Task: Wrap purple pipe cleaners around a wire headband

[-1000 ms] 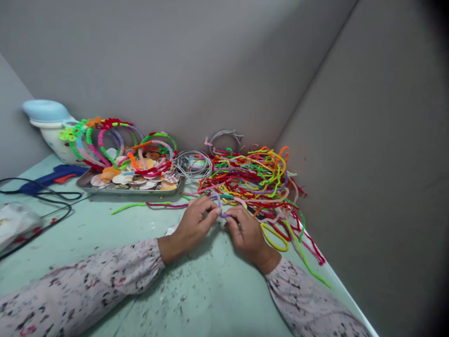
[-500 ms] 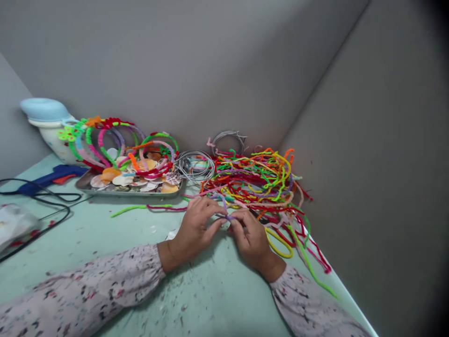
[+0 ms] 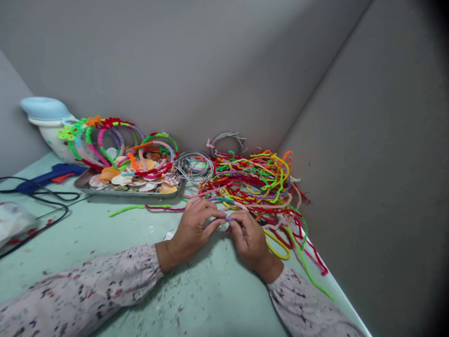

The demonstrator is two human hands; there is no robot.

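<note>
- The purple strand (image 3: 228,219) is between the two hands, a short bit of it showing where the fingertips nearly meet; the rest is hidden by the fingers.
- Left hand (image 3: 196,224): the grip is narrow, thumb and forefinger pinched on the strand at the left of the visible bit.
- Right hand (image 3: 250,241): the grip is narrow too, thumb and bent forefinger closed on the strand at the right of that bit.
- The strand sits at the very tips of both grips, clear of the palms, in front of the tangled pile (image 3: 259,175).
- A yellow loop (image 3: 286,256) lies on the counter (image 3: 210,299) just beside the right hand.
- A green strand (image 3: 128,209) and a dark red strand (image 3: 164,208) lie end to end, the red one running to the left hand.
- Beyond the left hand, the tray (image 3: 129,193) holds shells (image 3: 122,180) and coloured hoops (image 3: 101,140), with a wire coil (image 3: 187,180) beside it.
</note>
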